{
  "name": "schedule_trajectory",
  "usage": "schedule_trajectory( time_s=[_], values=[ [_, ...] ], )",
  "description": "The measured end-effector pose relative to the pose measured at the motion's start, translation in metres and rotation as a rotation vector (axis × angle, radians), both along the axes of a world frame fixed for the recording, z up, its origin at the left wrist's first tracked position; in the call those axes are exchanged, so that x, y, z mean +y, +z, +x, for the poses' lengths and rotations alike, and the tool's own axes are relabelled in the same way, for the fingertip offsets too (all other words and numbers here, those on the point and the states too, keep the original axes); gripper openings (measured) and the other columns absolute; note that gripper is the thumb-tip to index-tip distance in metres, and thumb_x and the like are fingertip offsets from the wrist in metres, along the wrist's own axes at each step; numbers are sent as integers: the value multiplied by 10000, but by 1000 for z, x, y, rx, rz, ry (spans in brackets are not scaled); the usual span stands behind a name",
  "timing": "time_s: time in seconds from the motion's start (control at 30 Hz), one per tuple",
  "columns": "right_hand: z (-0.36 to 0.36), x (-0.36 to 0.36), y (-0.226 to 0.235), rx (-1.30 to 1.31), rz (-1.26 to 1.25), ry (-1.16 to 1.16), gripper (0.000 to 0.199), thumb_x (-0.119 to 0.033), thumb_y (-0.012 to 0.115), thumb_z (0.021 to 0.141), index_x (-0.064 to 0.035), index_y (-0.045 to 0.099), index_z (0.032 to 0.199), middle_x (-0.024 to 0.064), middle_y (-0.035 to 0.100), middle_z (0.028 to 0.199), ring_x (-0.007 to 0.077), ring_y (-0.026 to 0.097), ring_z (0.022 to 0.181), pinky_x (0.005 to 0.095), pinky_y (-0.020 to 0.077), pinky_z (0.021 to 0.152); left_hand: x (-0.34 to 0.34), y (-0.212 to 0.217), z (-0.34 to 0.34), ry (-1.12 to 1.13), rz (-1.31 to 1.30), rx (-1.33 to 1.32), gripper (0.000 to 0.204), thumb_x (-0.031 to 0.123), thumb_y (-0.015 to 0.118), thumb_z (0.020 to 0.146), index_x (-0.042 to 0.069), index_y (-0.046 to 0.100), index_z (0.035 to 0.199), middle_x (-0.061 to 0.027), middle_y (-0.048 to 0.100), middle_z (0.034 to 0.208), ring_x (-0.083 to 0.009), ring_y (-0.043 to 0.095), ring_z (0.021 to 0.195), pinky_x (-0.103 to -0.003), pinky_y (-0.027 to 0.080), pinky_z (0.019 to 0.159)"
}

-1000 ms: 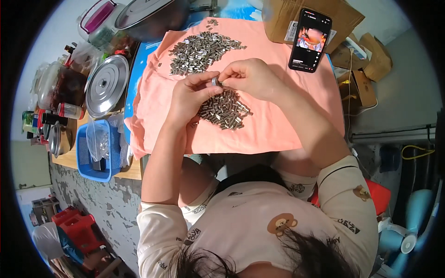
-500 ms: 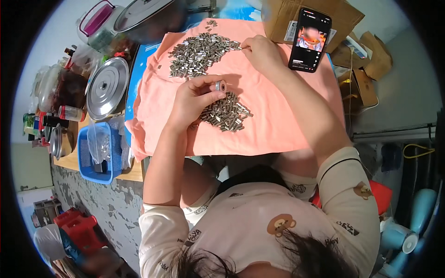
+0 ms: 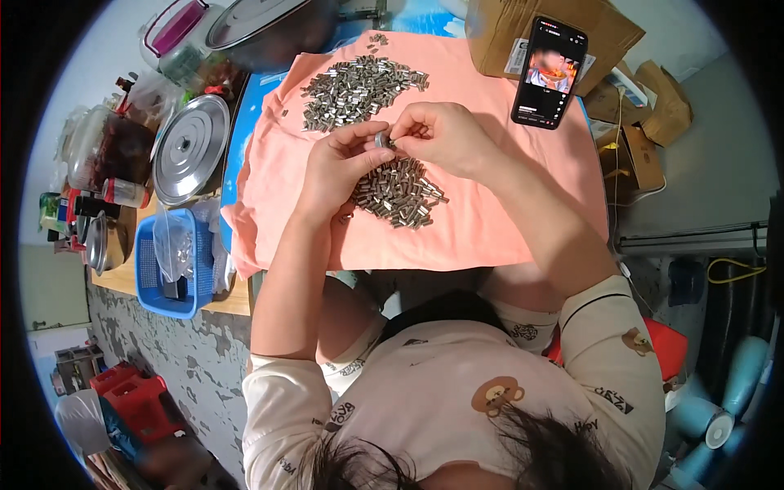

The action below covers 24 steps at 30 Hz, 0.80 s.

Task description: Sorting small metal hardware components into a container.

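Metal heaps (image 3: 357,96), two large, flank one held ring (image 3: 380,140).

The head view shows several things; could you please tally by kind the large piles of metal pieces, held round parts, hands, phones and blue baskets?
Large piles of metal pieces: 2
Held round metal part: 1
Hands: 2
Phone: 1
Blue basket: 1
Total: 7

Salmon-pink cloth (image 3: 482,224) on blue tabletop (image 3: 445,24): open lane between near heap of small silver metal cylinders (image 3: 404,196) and bare right forearm (image 3: 543,200); another between far heap of same cylinders (image 3: 355,94) and brown cardboard box (image 3: 496,41). Black rectangular phone (image 3: 549,75), in front of box, blocks far right.
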State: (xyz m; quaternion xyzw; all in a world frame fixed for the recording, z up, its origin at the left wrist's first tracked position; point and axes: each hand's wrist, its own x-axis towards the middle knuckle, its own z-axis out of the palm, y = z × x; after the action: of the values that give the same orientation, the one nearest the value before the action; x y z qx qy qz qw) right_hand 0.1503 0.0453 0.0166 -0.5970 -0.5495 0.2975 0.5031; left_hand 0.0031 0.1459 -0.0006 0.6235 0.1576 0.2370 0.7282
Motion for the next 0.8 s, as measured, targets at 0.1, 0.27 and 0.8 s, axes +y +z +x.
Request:
schedule_trajectory(
  time_s=[0.1,0.27,0.8],
  values=[
    [-4,-1,-1,-101,36,-63,51,-32,591,712,-5,577,753,55,590,710,118,568,661,244,468,603,0,0,1,-2,3,5,302,-32,626,723,-36,558,1017,-19,577,820,-73,545,742,-186,456,678],
    [-21,-3,7,-565,211,-186,73,-94,577,676,-29,550,656,121,575,672,282,563,684,374,449,613,0,-1,0,77,96,87,301,-29,644,706,-46,569,998,-36,593,814,-79,550,717,-185,459,663],
    [35,21,-7,-125,-112,-118,185,-163,655,728,-25,575,820,31,567,704,103,537,630,243,438,566,-5,0,1,-51,16,34,331,-69,607,719,-56,530,1040,-75,596,903,-123,573,811,-229,475,739]
  ],
)
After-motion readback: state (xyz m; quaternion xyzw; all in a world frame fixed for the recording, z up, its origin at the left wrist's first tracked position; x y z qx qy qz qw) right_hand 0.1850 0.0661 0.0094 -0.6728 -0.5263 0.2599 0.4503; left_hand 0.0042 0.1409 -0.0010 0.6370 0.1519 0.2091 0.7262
